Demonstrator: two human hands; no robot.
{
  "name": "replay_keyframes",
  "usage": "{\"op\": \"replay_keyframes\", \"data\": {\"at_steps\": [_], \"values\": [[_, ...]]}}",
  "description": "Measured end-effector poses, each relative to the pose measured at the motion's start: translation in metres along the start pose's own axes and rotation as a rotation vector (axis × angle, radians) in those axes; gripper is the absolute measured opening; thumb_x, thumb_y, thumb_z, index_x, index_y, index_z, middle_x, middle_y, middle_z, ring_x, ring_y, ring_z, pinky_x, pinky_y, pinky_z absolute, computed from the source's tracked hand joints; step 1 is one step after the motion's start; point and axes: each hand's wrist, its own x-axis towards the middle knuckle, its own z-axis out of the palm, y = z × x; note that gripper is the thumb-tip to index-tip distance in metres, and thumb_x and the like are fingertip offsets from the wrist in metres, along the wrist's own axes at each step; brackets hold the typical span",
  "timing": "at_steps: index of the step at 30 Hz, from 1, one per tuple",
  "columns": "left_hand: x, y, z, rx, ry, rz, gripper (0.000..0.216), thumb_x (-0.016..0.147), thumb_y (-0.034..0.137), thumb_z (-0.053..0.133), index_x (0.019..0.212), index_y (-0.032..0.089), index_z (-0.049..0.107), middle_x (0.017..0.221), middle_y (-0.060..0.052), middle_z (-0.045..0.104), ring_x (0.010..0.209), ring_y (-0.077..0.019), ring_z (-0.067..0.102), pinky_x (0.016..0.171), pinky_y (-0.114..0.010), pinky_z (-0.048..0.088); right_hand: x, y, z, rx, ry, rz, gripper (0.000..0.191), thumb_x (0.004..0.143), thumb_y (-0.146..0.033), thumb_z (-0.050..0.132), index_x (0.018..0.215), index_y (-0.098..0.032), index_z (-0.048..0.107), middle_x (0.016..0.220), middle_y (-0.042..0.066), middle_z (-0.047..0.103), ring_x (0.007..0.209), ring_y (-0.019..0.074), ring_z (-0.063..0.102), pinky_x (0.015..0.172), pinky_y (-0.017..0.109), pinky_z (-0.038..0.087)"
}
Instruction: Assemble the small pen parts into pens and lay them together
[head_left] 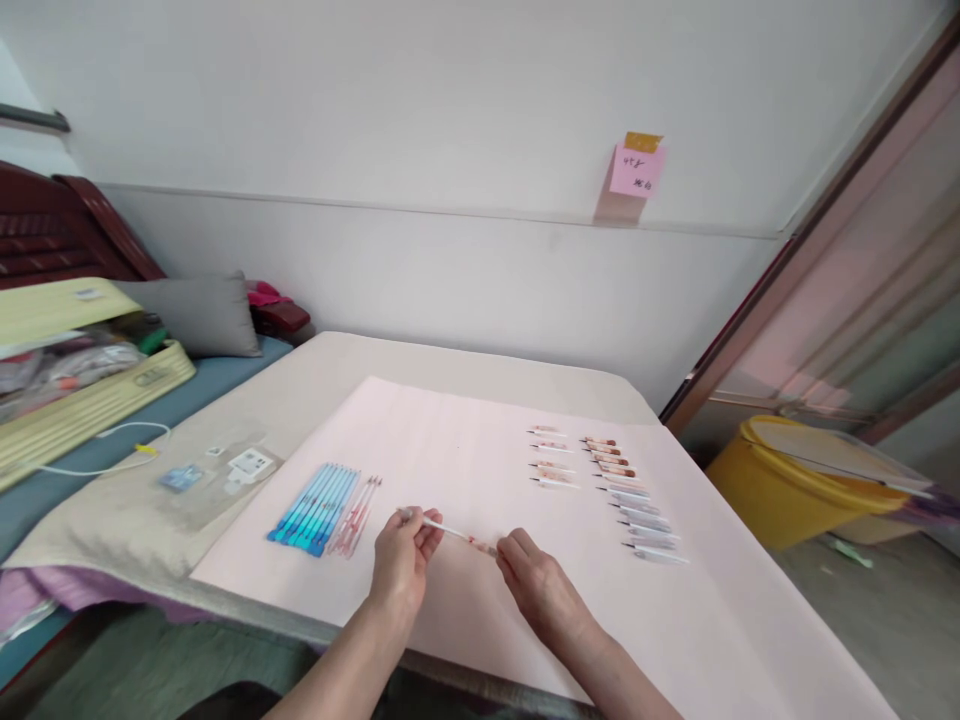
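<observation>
My left hand [403, 555] pinches one end of a thin white pen [450, 530] just above the pale pink sheet [450, 440]. My right hand [534, 580] grips the pen's other, pinkish end. To the left of my hands lies a row of blue pens [315, 505] with a few pink pens [358, 515] beside them. On the right, pen parts lie in two columns: short pinkish pieces [553, 458] and a longer column of brown and pale blue pieces [630, 498].
The table [300, 370] stands against a white wall with a pink sticky note [636, 170]. Clear plastic packets [217, 470] lie left of the sheet. A yellow crate [82, 385] and grey cushion [199, 315] are at far left; a yellow tub [795, 490] sits on the floor at right.
</observation>
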Motion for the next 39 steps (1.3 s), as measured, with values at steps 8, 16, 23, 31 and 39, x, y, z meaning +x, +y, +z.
{"op": "replay_keyframes", "data": {"at_steps": [8, 16, 23, 31, 39], "values": [[-0.014, -0.015, 0.005, 0.125, -0.099, -0.100, 0.014, 0.071, 0.021, 0.065, 0.074, 0.016, 0.053, 0.080, -0.009, 0.067, 0.070, -0.0142, 0.064, 0.061, -0.023, 0.050, -0.003, -0.007, 0.003, 0.002, -0.017, -0.012, 0.017, 0.088, -0.016, 0.033, 0.082, -0.020, 0.048, 0.081, 0.002, 0.052, 0.060, 0.0101, 0.053, 0.052, 0.022, 0.032], [-0.017, -0.016, 0.004, 0.166, -0.128, -0.073, 0.018, 0.070, 0.027, 0.066, 0.078, 0.016, 0.054, 0.083, -0.009, 0.068, 0.070, -0.0135, 0.063, 0.063, -0.023, 0.048, -0.003, -0.014, -0.003, 0.076, -0.035, 0.033, 0.017, 0.087, -0.015, 0.032, 0.080, -0.019, 0.048, 0.081, 0.002, 0.051, 0.064, 0.0116, 0.055, 0.056, 0.022, 0.037], [-0.018, -0.015, 0.005, 0.160, -0.137, -0.088, 0.019, 0.069, 0.028, 0.067, 0.077, 0.016, 0.055, 0.085, -0.010, 0.068, 0.072, -0.0149, 0.064, 0.064, -0.023, 0.047, -0.002, -0.015, -0.006, 0.259, -0.007, 0.091, 0.017, 0.086, -0.017, 0.034, 0.078, -0.020, 0.049, 0.082, 0.003, 0.051, 0.069, 0.0127, 0.054, 0.062, 0.023, 0.039], [-0.022, -0.011, 0.007, 0.150, -0.184, -0.063, 0.023, 0.067, 0.032, 0.068, 0.077, 0.016, 0.054, 0.083, -0.010, 0.067, 0.078, -0.0178, 0.064, 0.069, -0.027, 0.048, 0.001, -0.014, 0.002, 0.758, -0.079, 0.363, 0.013, 0.078, -0.025, 0.045, 0.069, -0.018, 0.052, 0.055, -0.003, 0.051, 0.051, 0.0108, 0.049, 0.050, 0.022, 0.038], [-0.023, -0.007, 0.009, 0.170, -0.209, -0.033, 0.024, 0.069, 0.034, 0.066, 0.080, 0.016, 0.055, 0.083, -0.010, 0.067, 0.079, -0.0189, 0.064, 0.068, -0.028, 0.049, 0.003, -0.018, 0.011, 1.198, -0.157, 0.567, 0.016, 0.076, -0.027, 0.046, 0.081, -0.015, 0.056, 0.047, -0.005, 0.047, 0.042, 0.0087, 0.043, 0.043, 0.021, 0.033]]}}
